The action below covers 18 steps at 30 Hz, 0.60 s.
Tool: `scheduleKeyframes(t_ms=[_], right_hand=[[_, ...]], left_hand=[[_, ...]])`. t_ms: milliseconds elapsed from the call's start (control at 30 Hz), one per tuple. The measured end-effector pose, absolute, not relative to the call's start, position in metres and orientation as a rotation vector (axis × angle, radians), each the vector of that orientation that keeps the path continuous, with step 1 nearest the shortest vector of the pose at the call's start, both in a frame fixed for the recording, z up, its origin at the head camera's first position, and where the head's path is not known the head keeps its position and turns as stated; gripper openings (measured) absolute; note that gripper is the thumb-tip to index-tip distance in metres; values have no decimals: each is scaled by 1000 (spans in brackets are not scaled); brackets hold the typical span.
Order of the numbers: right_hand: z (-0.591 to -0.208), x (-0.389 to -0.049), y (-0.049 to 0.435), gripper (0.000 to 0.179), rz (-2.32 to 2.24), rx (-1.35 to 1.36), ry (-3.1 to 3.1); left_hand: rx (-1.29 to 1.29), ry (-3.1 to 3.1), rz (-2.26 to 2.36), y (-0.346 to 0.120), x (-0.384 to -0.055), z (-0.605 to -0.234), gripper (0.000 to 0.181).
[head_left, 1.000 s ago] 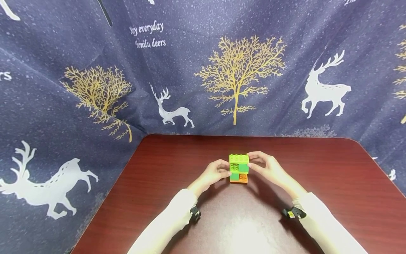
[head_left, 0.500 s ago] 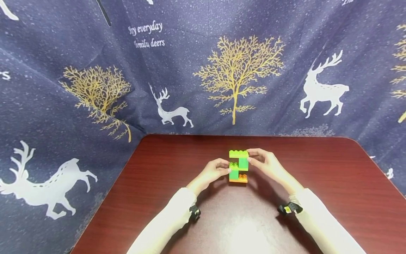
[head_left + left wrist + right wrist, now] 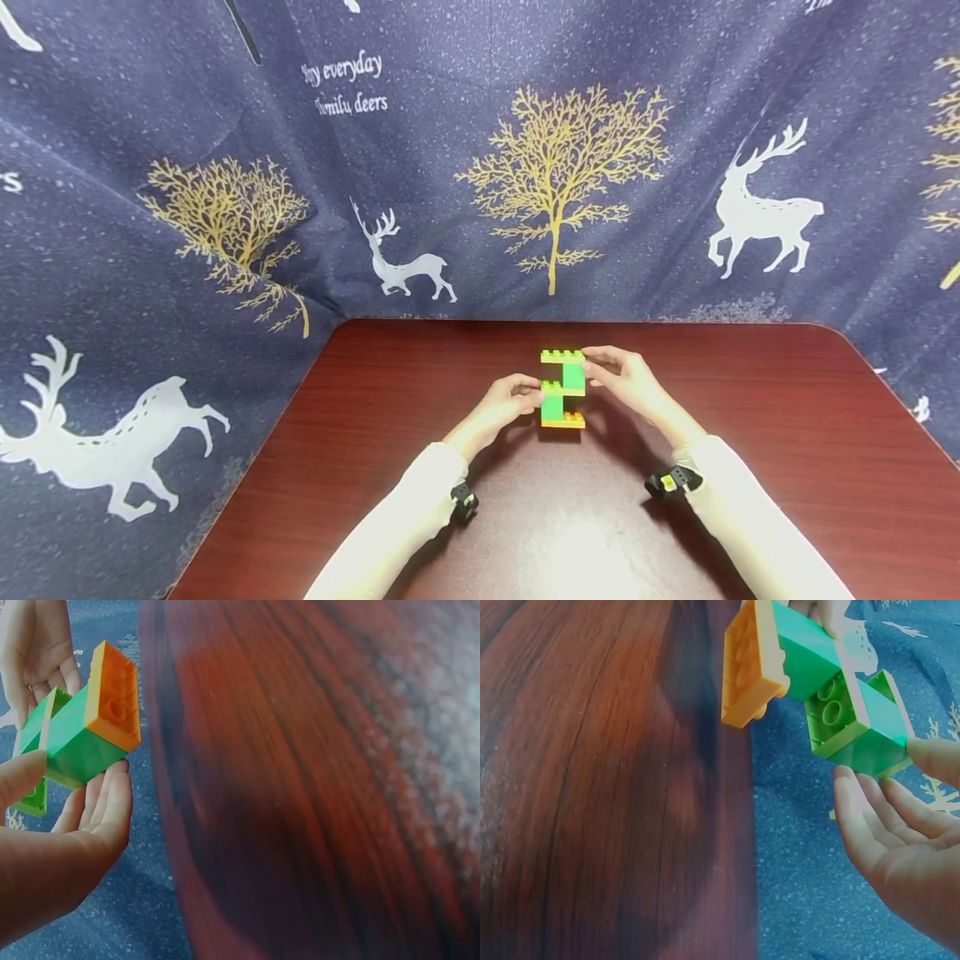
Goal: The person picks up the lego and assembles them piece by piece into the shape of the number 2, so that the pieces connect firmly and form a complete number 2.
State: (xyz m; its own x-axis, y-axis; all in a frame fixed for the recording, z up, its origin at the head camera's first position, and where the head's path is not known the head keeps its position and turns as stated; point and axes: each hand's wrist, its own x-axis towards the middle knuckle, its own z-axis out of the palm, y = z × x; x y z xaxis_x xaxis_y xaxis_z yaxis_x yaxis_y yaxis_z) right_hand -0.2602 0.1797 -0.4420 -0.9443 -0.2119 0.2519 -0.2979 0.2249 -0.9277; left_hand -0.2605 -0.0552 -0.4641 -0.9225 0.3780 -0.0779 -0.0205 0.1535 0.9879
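Observation:
Both hands hold a zigzag stack of toy building blocks (image 3: 552, 407) at the middle of the table. Its base is an orange plate (image 3: 116, 697), with its hollow underside showing in the left wrist view. Above it come a green block (image 3: 806, 652), a lime plate (image 3: 836, 716), a second green block (image 3: 573, 375) set to the right, and a lime top plate (image 3: 562, 357). The left hand (image 3: 498, 408) pinches the lower green block and middle plate from the left. At the upper green block and top plate, the right hand (image 3: 630, 383) grips with thumb and fingers.
The red-brown wooden table (image 3: 405, 375) has a glossy bright patch near its front. Behind and to the left hangs a dark blue cloth (image 3: 480, 167) printed with deer and trees. Each wrist carries a small black camera (image 3: 672, 481).
The stack has tilted and risen slightly, so its side shows more and the top plate's upper face less. The right hand has shifted a little up and left, along with its wrist.

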Motion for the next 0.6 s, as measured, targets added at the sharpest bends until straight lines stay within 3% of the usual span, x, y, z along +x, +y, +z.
scheduleKeyframes(t_ms=[600], right_hand=[[-452, -273, 173, 34, 1935, 385, -2404]], left_hand=[[199, 2007, 1909, -52, -264, -466, 37]])
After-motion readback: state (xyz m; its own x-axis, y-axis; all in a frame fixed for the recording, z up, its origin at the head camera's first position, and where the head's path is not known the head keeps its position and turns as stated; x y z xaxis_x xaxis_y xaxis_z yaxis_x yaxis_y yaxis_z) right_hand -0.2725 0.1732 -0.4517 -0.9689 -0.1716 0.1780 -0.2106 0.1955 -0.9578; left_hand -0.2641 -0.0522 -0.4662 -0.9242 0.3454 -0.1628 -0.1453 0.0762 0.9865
